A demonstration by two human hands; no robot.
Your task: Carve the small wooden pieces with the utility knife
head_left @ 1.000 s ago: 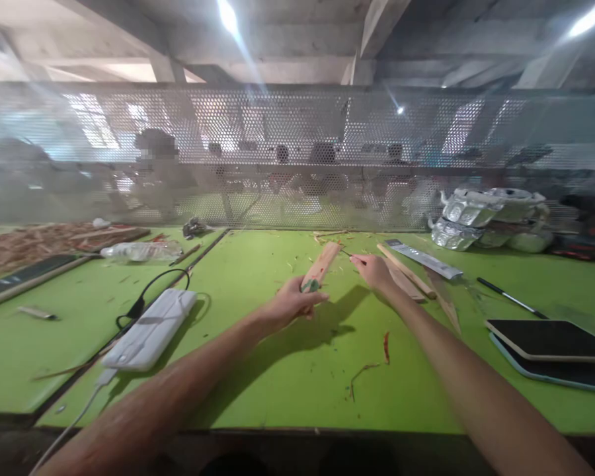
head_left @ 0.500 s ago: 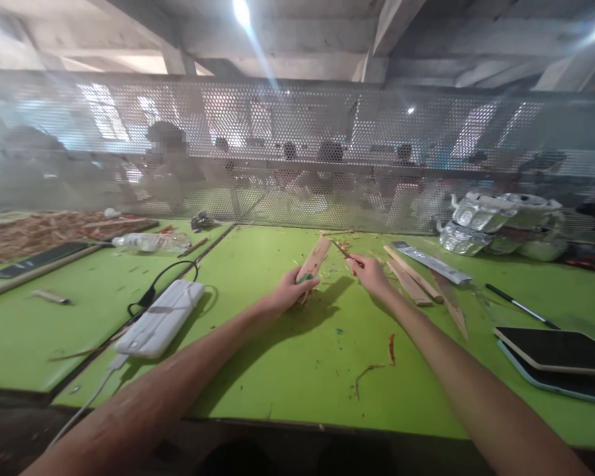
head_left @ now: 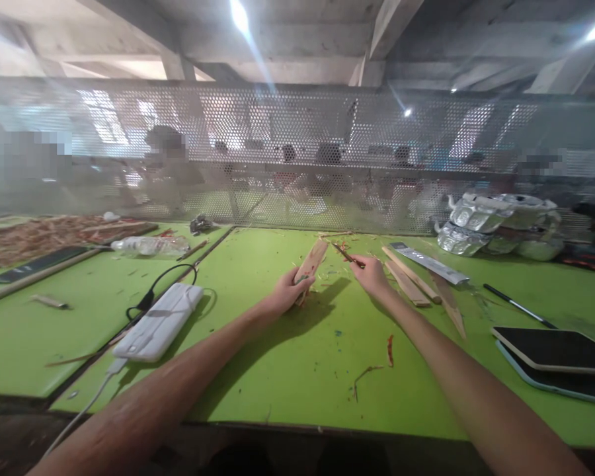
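My left hand (head_left: 288, 291) is closed around the lower part of a flat wooden strip (head_left: 315, 258), tilted with its far end raised. Red and green bits lie on the strip near my thumb. Thin strands show below my fingers; what they belong to is hidden. My right hand (head_left: 371, 276) pinches a slim, dark pointed tool (head_left: 348, 255), its tip directed at the upper end of the strip but a small gap apart from it. The tool is too small to name exactly. Red and pale shreds (head_left: 344, 246) are scattered behind the tool.
Right of my right hand lie wooden slats (head_left: 407, 283) and a silvery packet (head_left: 429, 262). Farther right are a tablet-like slab (head_left: 555, 349), a pen-like rod (head_left: 518, 305) and foil-like vessels (head_left: 480, 215). Leftward are a white power bank (head_left: 159, 322) and plastic bottle (head_left: 151, 246). A perforated screen (head_left: 297, 132) stands behind.
The tool's tip has drawn slightly away from the strip's end, widening the gap. Both hands keep their holds, and the view has shifted a little.
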